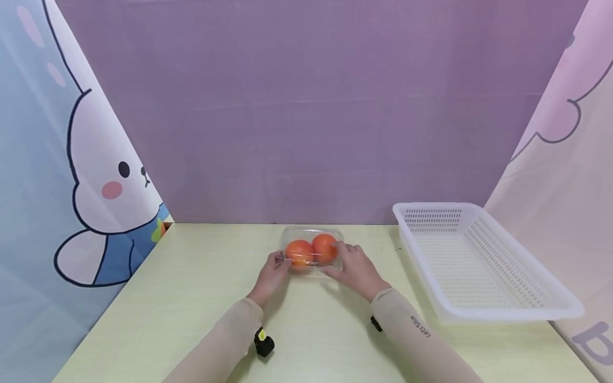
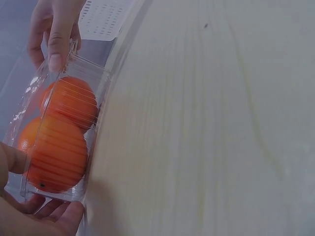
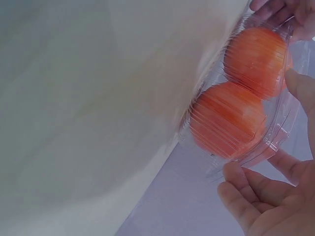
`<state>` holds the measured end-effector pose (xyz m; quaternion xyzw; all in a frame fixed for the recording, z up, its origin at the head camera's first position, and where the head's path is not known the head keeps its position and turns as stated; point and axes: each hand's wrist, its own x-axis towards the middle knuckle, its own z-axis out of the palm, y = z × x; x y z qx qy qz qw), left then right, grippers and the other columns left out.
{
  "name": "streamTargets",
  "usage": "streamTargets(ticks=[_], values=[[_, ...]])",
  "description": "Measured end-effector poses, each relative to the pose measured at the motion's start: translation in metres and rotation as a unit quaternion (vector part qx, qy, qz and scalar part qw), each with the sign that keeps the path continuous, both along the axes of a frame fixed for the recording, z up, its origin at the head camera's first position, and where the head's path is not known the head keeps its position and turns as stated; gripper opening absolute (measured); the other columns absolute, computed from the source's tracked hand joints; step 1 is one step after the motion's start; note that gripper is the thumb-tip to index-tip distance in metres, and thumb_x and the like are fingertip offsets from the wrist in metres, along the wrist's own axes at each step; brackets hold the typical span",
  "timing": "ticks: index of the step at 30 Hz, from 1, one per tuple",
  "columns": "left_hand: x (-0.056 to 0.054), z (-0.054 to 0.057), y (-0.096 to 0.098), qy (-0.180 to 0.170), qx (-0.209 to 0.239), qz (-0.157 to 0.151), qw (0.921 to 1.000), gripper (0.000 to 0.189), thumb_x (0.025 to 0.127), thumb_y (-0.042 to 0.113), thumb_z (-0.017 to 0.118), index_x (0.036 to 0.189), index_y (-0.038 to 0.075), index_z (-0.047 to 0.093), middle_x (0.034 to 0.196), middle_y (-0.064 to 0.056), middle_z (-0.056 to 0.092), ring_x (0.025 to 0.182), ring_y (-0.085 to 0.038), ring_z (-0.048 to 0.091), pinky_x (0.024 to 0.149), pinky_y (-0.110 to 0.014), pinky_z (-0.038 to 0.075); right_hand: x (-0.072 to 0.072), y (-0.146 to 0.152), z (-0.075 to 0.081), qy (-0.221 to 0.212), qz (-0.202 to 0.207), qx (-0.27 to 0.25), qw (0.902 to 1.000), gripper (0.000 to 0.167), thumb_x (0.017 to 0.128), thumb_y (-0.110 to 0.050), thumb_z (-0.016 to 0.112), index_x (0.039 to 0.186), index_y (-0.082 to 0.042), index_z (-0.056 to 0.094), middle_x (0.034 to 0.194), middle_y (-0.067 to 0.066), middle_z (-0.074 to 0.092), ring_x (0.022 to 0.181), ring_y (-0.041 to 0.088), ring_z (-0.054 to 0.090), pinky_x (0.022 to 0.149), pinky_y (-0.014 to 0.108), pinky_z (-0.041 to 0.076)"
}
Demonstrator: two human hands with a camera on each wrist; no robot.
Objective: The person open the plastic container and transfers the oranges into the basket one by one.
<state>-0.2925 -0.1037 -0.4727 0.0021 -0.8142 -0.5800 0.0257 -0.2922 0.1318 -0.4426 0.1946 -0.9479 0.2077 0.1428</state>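
Note:
A clear plastic clamshell box [image 1: 298,233] stands on the table with two oranges [image 1: 299,252] in it, side by side. My left hand [image 1: 271,277] grips its left end; in the left wrist view the thumb lies along the front and the fingers [image 2: 54,215] curl round the end. At the opposite end my right hand [image 1: 358,271] holds the box, thumb on the near side and fingertips [image 3: 233,176] at the end wall. Whether the lid is fastened cannot be made out through the clear plastic.
A white perforated plastic basket [image 1: 507,315] sits on the right side of the pale wooden table [image 1: 191,298]. Purple cloth [image 1: 306,117] hangs behind the table, and printed cloths flank it left and right.

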Motion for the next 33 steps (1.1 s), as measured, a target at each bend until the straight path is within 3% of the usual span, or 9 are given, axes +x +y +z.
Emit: streamTargets(ticks=[7, 13, 19, 33], values=[[-0.0002, 0.0003, 0.0003, -0.002, 0.000, 0.002, 1.0000, 0.046, 0.103, 0.021, 0.053, 0.138, -0.007, 0.043, 0.134, -0.026, 0.054, 0.128, -0.042, 0.049, 0.108, -0.051, 0.039, -0.0016, -0.0007, 0.0001, 0.021, -0.005, 0.024, 0.9995, 0.070, 0.083, -0.049, 0.079, 0.129, -0.001, 0.056, 0.093, 0.012, 0.067, 0.089, 0.031, 0.061, 0.075, 0.042, 0.055], [0.0015, 0.0044, -0.0007, -0.003, -0.007, -0.007, 0.9999, 0.046, 0.103, 0.021, 0.052, 0.139, -0.006, 0.043, 0.136, -0.026, 0.052, 0.129, -0.042, 0.048, 0.109, -0.051, 0.037, -0.0037, -0.0007, 0.0007, 0.064, 0.013, 0.037, 0.9972, 0.062, 0.083, -0.041, 0.080, 0.122, 0.004, 0.060, 0.065, 0.000, 0.051, 0.060, 0.017, 0.051, 0.058, 0.033, 0.050], [0.0023, 0.0061, -0.0026, -0.015, -0.012, -0.021, 0.9996, 0.047, 0.104, 0.022, 0.050, 0.142, -0.004, 0.041, 0.142, -0.026, 0.048, 0.133, -0.042, 0.044, 0.111, -0.052, 0.036, -0.0047, -0.0003, -0.0017, 0.106, 0.016, 0.041, 0.9934, 0.057, 0.081, -0.037, 0.079, 0.116, 0.004, 0.061, 0.061, -0.003, 0.046, 0.054, 0.014, 0.046, 0.051, 0.030, 0.046], [0.0000, 0.0073, -0.0031, -0.023, -0.018, -0.017, 0.9994, 0.043, 0.102, 0.020, 0.048, 0.140, -0.001, 0.044, 0.143, -0.023, 0.049, 0.136, -0.039, 0.042, 0.113, -0.052, 0.032, -0.0048, -0.0006, 0.0033, 0.063, 0.017, 0.029, 0.9974, 0.053, 0.083, -0.031, 0.075, 0.119, 0.005, 0.060, 0.058, -0.004, 0.043, 0.047, 0.012, 0.040, 0.047, 0.026, 0.039]])
